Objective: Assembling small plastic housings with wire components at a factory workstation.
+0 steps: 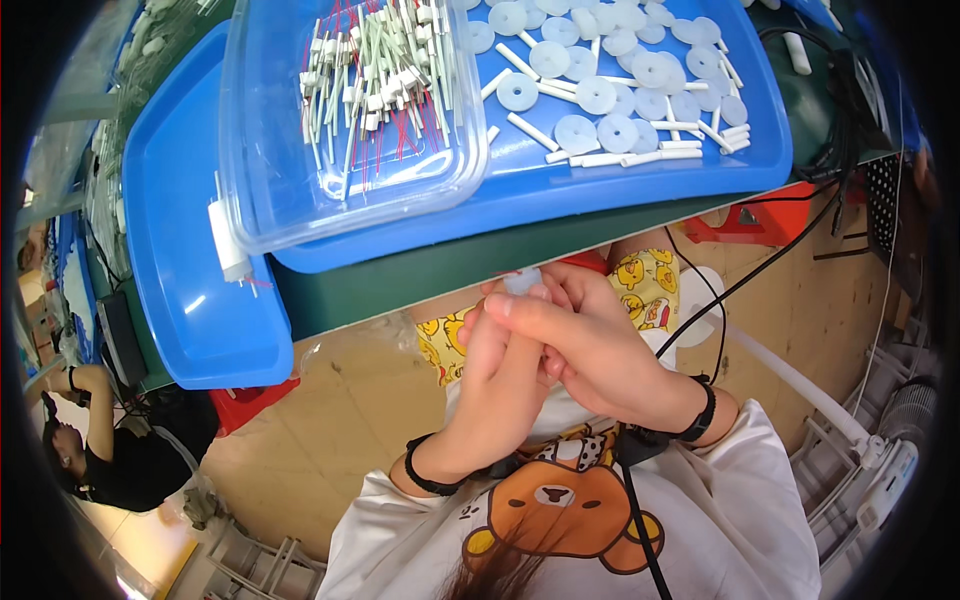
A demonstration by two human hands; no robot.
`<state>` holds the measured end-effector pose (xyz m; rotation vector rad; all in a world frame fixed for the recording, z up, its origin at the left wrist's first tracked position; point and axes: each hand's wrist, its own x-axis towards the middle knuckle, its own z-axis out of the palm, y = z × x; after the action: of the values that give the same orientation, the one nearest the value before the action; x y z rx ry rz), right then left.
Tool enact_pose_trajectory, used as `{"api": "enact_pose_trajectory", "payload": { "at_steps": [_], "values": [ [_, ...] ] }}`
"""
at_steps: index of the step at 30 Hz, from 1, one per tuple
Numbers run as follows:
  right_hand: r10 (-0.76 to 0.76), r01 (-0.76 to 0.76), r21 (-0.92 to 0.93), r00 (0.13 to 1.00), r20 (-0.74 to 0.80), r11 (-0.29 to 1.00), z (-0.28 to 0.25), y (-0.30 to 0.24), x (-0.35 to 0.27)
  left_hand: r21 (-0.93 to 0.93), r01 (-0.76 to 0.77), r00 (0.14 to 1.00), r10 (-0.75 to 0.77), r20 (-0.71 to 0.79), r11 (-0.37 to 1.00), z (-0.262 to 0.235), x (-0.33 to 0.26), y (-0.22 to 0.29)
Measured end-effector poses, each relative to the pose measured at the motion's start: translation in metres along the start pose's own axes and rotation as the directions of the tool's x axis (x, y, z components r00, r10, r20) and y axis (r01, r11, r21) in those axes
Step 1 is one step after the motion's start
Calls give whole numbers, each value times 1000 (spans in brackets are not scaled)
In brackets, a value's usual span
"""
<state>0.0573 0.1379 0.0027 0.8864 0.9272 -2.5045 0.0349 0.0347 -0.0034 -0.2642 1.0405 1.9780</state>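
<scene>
Just off the table's front edge, my left hand [497,375] and my right hand [600,345] are pressed together, both closed. A small translucent whitish piece [521,281] pokes out at the top between their fingers, with a bit of thin red wire beside it. My right thumb lies across my left one; the rest of what they hold is hidden. Beyond my hands, a clear plastic box [360,225] holds many white tubes with white ends and red wires. Translucent round discs [575,133] and short white tubes [603,159] lie loose in a large blue tray [640,188].
A smaller blue tray [190,300] stands at the left, with a white cylindrical part [229,240] having red wire at its right rim. Black cables [760,280] hang at the right. Another person [130,450] is at the far left. Red stools [745,225] stand below the green table [430,262].
</scene>
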Motion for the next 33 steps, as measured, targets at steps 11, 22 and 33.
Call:
{"api": "enact_pose_trajectory", "payload": {
  "at_steps": [11,22,33],
  "values": [
    [-66,72,89,996,-62,993,3,10,4,82,-45,999,45,-3,996,-9,0,-6],
    [-140,146,-137,989,54,980,-6,11,3,-116,36,999,-34,20,993,-15,0,-4],
    [-346,392,-318,918,193,863,-10,15,-24,-238,43,910,60,410,970,-22,-6,-1]
  ]
}}
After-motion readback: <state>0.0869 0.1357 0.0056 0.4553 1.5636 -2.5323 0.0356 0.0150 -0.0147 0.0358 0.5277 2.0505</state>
